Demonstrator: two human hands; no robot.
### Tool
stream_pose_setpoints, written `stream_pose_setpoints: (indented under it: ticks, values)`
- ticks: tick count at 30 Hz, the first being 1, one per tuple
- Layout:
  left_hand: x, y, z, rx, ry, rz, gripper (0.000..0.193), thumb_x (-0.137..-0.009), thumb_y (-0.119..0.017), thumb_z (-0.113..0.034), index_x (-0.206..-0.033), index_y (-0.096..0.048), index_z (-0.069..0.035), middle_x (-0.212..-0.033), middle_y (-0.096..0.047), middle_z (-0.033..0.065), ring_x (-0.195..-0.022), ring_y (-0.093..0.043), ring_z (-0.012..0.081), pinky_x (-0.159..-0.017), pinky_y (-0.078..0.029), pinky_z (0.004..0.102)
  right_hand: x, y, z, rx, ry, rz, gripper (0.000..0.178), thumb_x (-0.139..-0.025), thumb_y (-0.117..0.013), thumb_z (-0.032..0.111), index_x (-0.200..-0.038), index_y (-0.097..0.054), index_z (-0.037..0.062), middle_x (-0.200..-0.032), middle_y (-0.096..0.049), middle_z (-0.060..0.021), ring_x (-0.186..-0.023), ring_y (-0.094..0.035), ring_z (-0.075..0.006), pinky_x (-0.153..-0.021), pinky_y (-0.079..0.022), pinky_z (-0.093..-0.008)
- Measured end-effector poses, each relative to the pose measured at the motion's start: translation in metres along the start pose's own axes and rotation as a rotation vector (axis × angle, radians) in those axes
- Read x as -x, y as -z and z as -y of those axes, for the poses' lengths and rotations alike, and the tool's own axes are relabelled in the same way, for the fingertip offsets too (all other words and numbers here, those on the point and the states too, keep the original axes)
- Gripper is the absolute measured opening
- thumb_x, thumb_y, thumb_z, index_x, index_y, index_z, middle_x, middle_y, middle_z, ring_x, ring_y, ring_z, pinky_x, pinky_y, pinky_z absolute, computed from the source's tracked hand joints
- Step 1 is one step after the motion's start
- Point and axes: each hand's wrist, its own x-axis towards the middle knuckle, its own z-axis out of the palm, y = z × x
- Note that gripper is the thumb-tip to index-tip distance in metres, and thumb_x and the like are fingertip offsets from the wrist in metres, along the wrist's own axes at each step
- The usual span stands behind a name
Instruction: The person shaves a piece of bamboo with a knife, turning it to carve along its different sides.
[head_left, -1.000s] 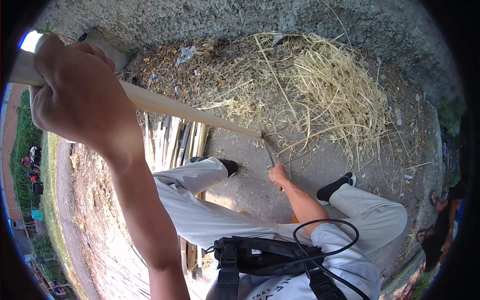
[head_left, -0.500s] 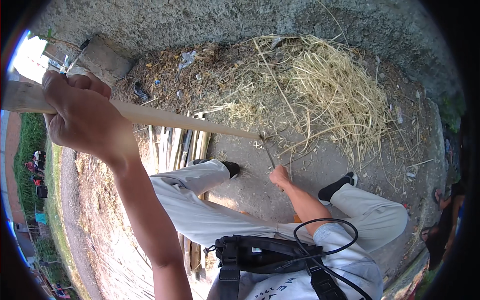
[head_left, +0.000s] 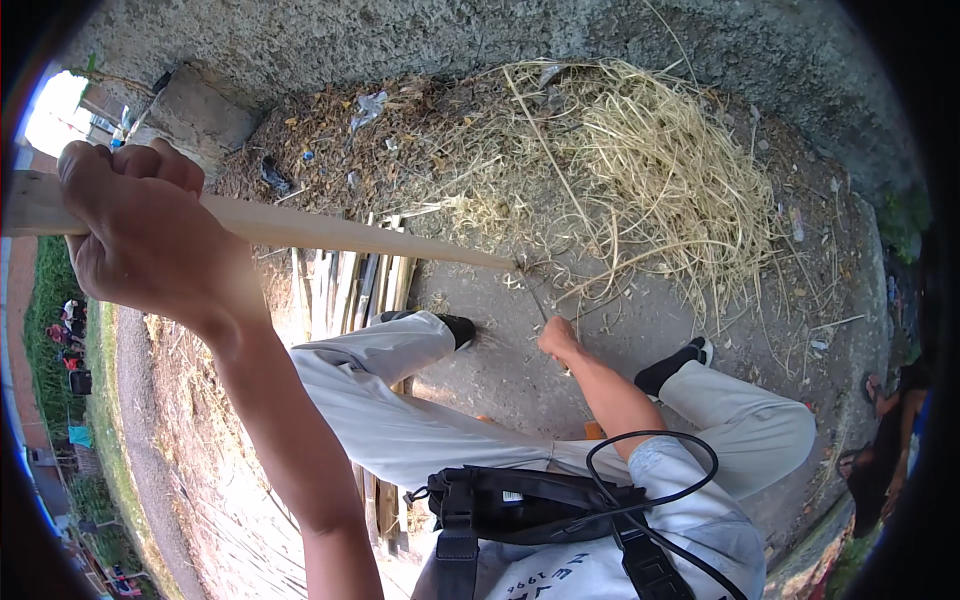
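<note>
Since the earlier frame the left hand (head_left: 140, 235) has dropped slightly toward 9 o'clock, and the long pale wooden strip (head_left: 330, 232) it holds now lies flatter. Fingers clamped over the strip's near end, which runs out of view at the left rim. Strip's far tip sits near centre, beside a thin dark blade (head_left: 535, 300), hard to make out. Right hand (head_left: 556, 338) just below centre, fist closed on the blade's handle; handle itself hidden. Heap of dry yellow straw (head_left: 640, 170) at 1 o'clock on the grey concrete ground (head_left: 500, 370). Bundle of split wooden slats (head_left: 345, 285) lies partly under the left trouser leg. Black strapped pouch (head_left: 520, 495) at 6 o'clock, cut off below.
</note>
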Motion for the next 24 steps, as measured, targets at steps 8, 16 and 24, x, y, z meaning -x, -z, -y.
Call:
stream_pose_setpoints:
  ticks: [8,16,24]
  values:
    - [0.000,0.003,-0.004,0.052,0.034,0.003,0.033,-0.097,-0.052,-0.020,-0.067,-0.041,-0.012,-0.053,-0.041,-0.0003,-0.045,-0.035,0.0075,-0.044,-0.026,0.0264,-0.008,-0.001,-0.013,-0.161,-0.259,0.117,0.029,-0.086,-0.069,0.019,-0.098,-0.070,-0.0079,-0.100,-0.070,-0.0296,-0.093,-0.071,-0.0415,-0.078,-0.057,-0.0438]
    - [-0.011,0.017,0.014,0.005,-0.036,0.015,0.030,-0.094,-0.053,-0.018,-0.067,-0.043,-0.010,-0.055,-0.042,0.0034,-0.047,-0.038,0.0112,-0.046,-0.029,0.0279,-0.007,0.053,0.056,-0.661,0.363,-0.538,0.031,-0.092,-0.063,0.023,-0.088,-0.069,-0.0073,-0.074,-0.068,-0.0265,-0.077,-0.071,-0.0399,-0.066,-0.051,-0.0496]
    - [0.001,0.009,-0.001,0.018,-0.005,0.050,0.032,-0.095,-0.055,-0.020,-0.067,-0.043,-0.010,-0.054,-0.043,0.0019,-0.045,-0.039,0.0090,-0.044,-0.029,0.0262,-0.002,-0.011,-0.008,-0.089,-0.254,0.238,0.028,-0.086,-0.065,0.010,-0.110,-0.069,-0.0033,-0.120,-0.066,-0.0267,-0.114,-0.063,-0.0416,-0.092,-0.055,-0.0458]
